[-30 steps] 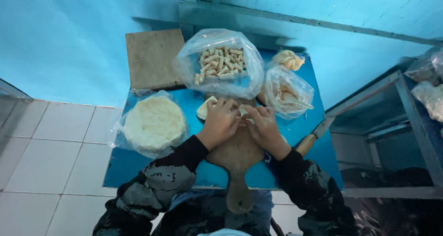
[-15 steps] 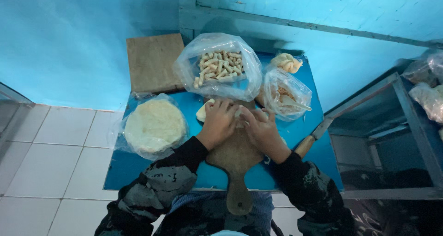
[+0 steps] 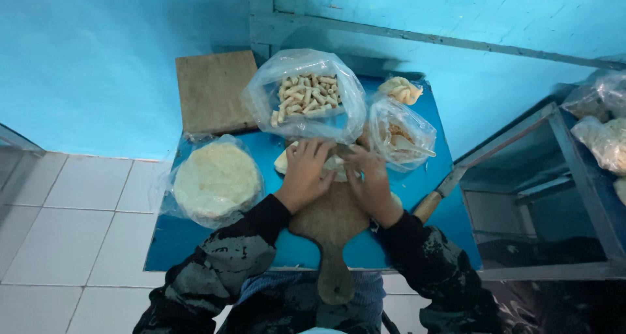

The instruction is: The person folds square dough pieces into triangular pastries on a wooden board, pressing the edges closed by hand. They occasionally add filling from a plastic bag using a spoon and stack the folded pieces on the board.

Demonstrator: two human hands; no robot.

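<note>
My left hand (image 3: 305, 172) and my right hand (image 3: 370, 182) lie side by side, palms down, on a pale wrapper sheet (image 3: 284, 160) at the far end of a round wooden board with a handle (image 3: 332, 233). The fingers press and curl over the sheet; what lies under them is hidden. Just beyond my hands stands an open clear bag of small rolled pastries (image 3: 305, 96). A stack of round pale wrappers in plastic (image 3: 216, 179) lies to the left.
A blue table (image 3: 195, 242) carries everything. A smaller bag with filling and a spoon (image 3: 399, 134) sits at the right, a crumpled bag (image 3: 399, 89) behind it. A square wooden board (image 3: 214, 90) lies far left. A wooden-handled tool (image 3: 435, 197) rests at the right edge beside a metal shelf (image 3: 561, 190).
Both hands stay on the sheet and shift slightly, the fingers working over it. Nothing else has moved.
</note>
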